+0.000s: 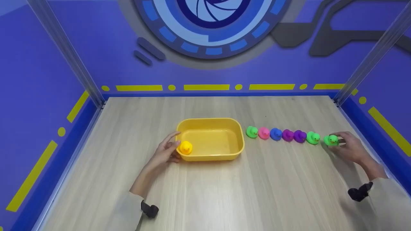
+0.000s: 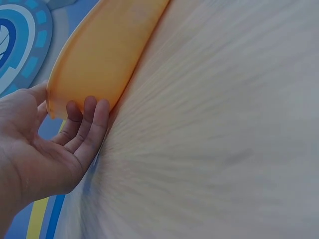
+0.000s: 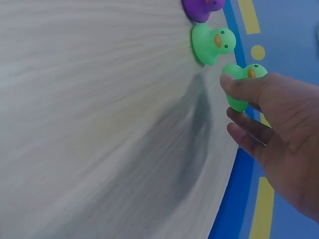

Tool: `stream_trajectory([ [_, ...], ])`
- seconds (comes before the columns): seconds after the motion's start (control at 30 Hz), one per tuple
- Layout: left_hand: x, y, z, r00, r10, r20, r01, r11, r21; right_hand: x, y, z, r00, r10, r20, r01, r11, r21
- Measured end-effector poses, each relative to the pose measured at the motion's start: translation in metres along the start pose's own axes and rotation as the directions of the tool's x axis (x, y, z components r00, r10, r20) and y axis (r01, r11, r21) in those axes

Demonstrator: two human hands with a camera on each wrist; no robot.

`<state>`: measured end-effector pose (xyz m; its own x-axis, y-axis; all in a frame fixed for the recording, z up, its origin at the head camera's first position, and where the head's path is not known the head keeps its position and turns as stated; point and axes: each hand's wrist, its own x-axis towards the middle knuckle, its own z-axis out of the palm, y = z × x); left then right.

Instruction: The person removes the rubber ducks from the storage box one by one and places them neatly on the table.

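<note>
My left hand (image 1: 165, 150) grips the left end of a yellow plastic basin (image 1: 210, 158); in the left wrist view several fingers (image 2: 89, 122) lie against the basin's outer wall (image 2: 99, 55). Inside the basin, at its near left corner, sits a yellow rubber duck (image 1: 186, 147). On the far right my right hand (image 1: 351, 148) pinches a green rubber duck (image 1: 330, 140) between thumb and fingers. That duck is also seen in the right wrist view, with the thumb (image 3: 244, 88) across its side. Whether it touches the table I cannot tell.
A row of rubber ducks runs right from the basin: green (image 1: 252, 132), pink (image 1: 264, 132), blue (image 1: 275, 134), two purple ones (image 1: 300, 136) and another green (image 1: 313, 138). Blue panels (image 1: 205, 77) wall the wooden table (image 1: 208, 192) at the back and both sides.
</note>
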<state>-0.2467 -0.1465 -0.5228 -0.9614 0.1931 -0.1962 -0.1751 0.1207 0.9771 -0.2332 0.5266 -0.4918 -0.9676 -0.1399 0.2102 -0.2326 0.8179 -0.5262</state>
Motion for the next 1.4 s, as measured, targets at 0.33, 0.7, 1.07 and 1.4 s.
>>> stream_trajectory([
  [0.33, 0.003, -0.001, 0.002, 1.0, -0.016, -0.009, 0.016, 1.0, 0.022, -0.002, 0.005, 0.007, 0.994, 0.069, 0.088, -0.065, 0.996, -0.057],
  [0.7, 0.002, 0.0, 0.002, 0.999, -0.044, -0.021, 0.044, 0.999, -0.013, 0.0, 0.009, 0.008, 0.98, 0.107, 0.168, -0.094, 0.992, -0.079],
  [1.07, 0.003, 0.003, -0.001, 1.0, 0.011, 0.022, -0.011, 1.0, 0.004, 0.01, 0.01, 0.015, 0.989, 0.12, 0.089, -0.114, 0.991, -0.064],
  [1.4, 0.0, 0.0, -0.002, 1.0, -0.013, 0.005, 0.013, 1.0, -0.007, 0.019, 0.006, 0.019, 0.982, 0.144, 0.124, -0.138, 0.989, -0.058],
])
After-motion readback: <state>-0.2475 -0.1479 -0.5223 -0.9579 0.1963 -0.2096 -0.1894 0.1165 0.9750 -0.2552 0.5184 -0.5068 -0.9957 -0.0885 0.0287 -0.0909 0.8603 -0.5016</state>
